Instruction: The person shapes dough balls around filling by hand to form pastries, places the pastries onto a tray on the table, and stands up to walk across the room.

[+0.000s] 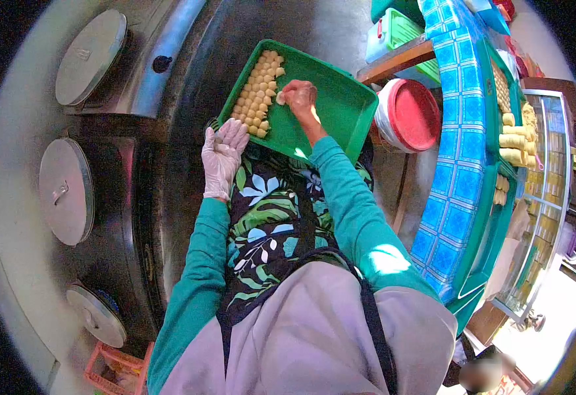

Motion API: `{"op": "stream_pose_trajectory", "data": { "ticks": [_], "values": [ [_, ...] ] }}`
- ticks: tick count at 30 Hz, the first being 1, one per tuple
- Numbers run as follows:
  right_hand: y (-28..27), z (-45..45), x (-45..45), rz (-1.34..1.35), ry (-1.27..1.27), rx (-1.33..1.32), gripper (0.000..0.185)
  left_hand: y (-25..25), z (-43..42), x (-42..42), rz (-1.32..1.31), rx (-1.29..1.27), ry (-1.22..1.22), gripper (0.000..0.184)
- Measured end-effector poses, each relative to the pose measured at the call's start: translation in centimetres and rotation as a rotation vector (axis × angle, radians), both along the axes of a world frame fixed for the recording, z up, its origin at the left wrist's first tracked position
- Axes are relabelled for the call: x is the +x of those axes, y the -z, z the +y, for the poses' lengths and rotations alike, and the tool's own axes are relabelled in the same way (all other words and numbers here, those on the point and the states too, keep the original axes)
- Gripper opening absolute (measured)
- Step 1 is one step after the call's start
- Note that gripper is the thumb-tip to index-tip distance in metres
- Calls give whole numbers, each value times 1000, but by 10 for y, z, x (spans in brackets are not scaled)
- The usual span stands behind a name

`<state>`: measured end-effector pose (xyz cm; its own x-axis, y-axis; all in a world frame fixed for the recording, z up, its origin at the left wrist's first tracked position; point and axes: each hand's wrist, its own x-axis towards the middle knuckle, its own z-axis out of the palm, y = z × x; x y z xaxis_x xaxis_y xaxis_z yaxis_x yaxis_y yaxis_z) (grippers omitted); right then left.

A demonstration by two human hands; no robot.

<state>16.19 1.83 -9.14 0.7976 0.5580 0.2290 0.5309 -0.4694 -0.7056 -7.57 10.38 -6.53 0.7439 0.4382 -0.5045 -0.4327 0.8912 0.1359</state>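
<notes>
A green tray (327, 99) rests at my lap, with rows of small pale dough pieces (255, 95) packed along its left side. Over the tray, just right of those rows, my right hand (300, 97) is bare and its fingers are pinched on a small pale dough piece (280, 98). My left hand (223, 155), in a thin white glove, lies palm up beside the tray's lower left corner, fingers extended and slightly curled, with nothing visible in it.
Metal pots with round lids (66, 191) line the left. At the right are a red-lidded bucket (414, 115), a blue checked table (449, 191) bearing green trays with dough rolls (514, 141), and a glass cabinet (543, 191). An orange crate (93, 368) stands lower left.
</notes>
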Motion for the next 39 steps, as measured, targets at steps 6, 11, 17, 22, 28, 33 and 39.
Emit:
{"op": "stream_pose_trajectory", "data": {
  "ticks": [6,11,17,22,28,33,39],
  "values": [
    [-21,-2,-24,480,-203,-235,14,0,0,2,16,21,0,57],
    [-9,-6,-13,146,-171,-60,16,-4,-2,2,16,7,-24,56],
    [-34,-45,-36,683,-281,-330,8,-5,-2,4,45,54,-20,59],
    [-20,-41,-35,301,-315,-71,9,-7,-4,5,28,41,-31,59],
    [-50,-98,-31,-13,-30,-62,13,-16,-6,-2,-13,235,121,56],
    [-37,-155,-42,-161,-433,-65,33,-81,-35,25,390,1125,586,37],
    [-42,-140,-50,-310,-151,-262,41,-27,-83,82,657,2486,896,63]
  ]
}}
